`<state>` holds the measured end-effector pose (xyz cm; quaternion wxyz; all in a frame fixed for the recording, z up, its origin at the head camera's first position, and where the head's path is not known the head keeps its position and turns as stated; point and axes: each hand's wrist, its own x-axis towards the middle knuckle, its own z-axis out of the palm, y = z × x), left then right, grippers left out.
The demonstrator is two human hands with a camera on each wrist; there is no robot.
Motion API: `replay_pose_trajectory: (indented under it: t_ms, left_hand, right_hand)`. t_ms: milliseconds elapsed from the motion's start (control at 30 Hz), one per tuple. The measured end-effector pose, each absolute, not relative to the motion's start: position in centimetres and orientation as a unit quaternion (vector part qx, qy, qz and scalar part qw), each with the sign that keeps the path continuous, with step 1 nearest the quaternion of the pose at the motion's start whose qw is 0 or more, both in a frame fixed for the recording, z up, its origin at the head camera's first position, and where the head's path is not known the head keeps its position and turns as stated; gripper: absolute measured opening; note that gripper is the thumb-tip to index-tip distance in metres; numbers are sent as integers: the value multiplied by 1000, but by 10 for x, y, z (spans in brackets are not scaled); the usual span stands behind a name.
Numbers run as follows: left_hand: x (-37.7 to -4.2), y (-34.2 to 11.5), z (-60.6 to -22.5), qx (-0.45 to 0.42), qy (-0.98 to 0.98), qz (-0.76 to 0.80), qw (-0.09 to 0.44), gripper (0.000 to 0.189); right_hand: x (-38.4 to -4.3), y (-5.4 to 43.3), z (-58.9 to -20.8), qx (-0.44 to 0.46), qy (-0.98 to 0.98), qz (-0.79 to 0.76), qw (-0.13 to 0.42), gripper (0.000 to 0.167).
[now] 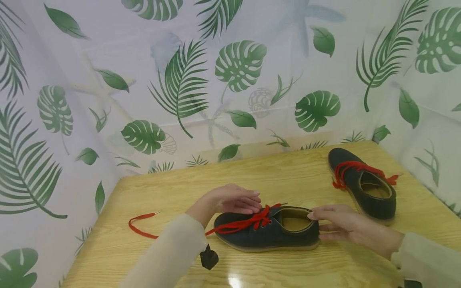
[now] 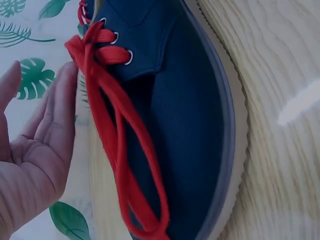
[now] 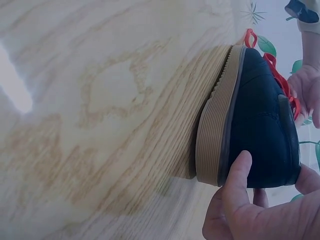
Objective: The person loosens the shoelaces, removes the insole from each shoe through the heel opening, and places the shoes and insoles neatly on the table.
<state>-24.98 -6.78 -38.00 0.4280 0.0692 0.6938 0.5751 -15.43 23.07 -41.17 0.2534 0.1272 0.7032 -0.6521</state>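
Note:
A dark navy shoe (image 1: 237,236) with red laces and a tan sole lies on the wooden table, its toe to the left. At its heel, my right hand (image 1: 351,226) holds the shoe, the thumb at the collar and the fingers against the back. My left hand (image 1: 235,200) hovers beside the tongue with fingers extended, fingertips right at the knotted red lace (image 2: 107,100). Nothing is gripped in that hand. In the left wrist view the lace forms a long loop over the toe. One lace end (image 1: 142,232) trails left across the table, partly hidden by the left sleeve.
A second navy shoe (image 1: 374,200) with red laces stands at the back right, near the right hand. The wooden table (image 1: 173,184) meets a white leaf-print cloth (image 1: 201,100) at the back and sides.

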Motion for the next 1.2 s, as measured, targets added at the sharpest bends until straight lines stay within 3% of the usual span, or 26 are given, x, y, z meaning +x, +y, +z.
replay_pose_trajectory:
  t_ms: [467, 600, 733, 1000, 1200]
  left_hand:
    - [-242, -42, -380, 116, 815, 449, 347, 30]
    - [-237, -38, -379, 128, 834, 419, 335, 21]
    - [-234, -38, -380, 128, 825, 430, 342, 16]
    - [-234, -38, -384, 112, 759, 518, 378, 19]
    - [-236, -39, -388, 38, 669, 635, 384, 26]
  right_hand:
    - [-157, 227, -411, 115, 715, -643, 249, 72]
    - [-157, 227, -412, 110, 722, -637, 247, 66]
    - [-157, 227, -413, 112, 725, -635, 243, 57]
    - [-155, 227, -411, 122, 727, -633, 235, 55]
    - [-154, 228, -411, 124, 721, -639, 236, 51]
